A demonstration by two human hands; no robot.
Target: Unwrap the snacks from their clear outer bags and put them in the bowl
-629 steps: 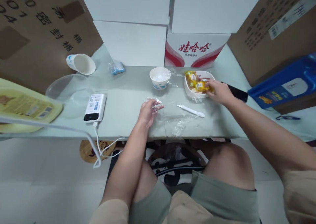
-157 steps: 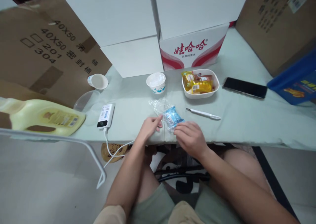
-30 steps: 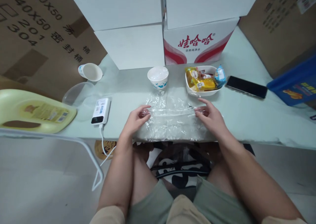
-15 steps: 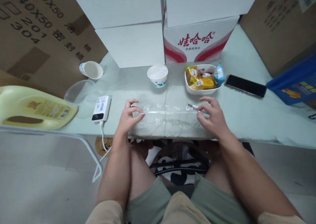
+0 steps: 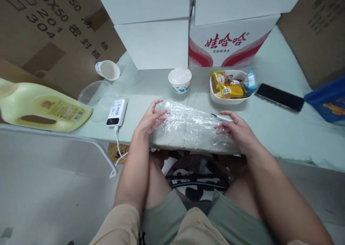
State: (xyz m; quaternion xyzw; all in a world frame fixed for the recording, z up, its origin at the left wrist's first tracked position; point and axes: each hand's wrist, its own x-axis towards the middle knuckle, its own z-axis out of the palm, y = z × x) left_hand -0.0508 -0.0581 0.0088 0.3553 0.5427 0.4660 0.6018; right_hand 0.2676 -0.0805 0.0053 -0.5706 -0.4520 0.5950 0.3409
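Observation:
A crinkled clear plastic sheet or bag (image 5: 188,124) stretches between my two hands above the table's front edge. My left hand (image 5: 151,119) grips its left end, with the fingers bent and partly spread and the tips against the plastic. At the other end, my right hand (image 5: 235,128) has its fingertips at the plastic. A slim whitish pen-like tool with a dark tip (image 5: 221,118) lies between the fingers of that hand and points left; its exact kind is unclear. Behind the plastic stands a paper cup (image 5: 180,81) with clear plastic in it.
A white bowl of wrapped snacks (image 5: 229,100) and a black phone (image 5: 280,97) lie to the right. Leftward are a power bank (image 5: 116,112) with a cable, a clear lid (image 5: 93,92), a tipped paper cup (image 5: 107,70) and a yellow jug (image 5: 51,108). White boxes (image 5: 153,45) line the back.
The plastic has opened out from a flat, narrow band into a wider, raised, crinkled sheet. My left hand has lifted, its fingers now spread further against it. The view has shifted slightly left.

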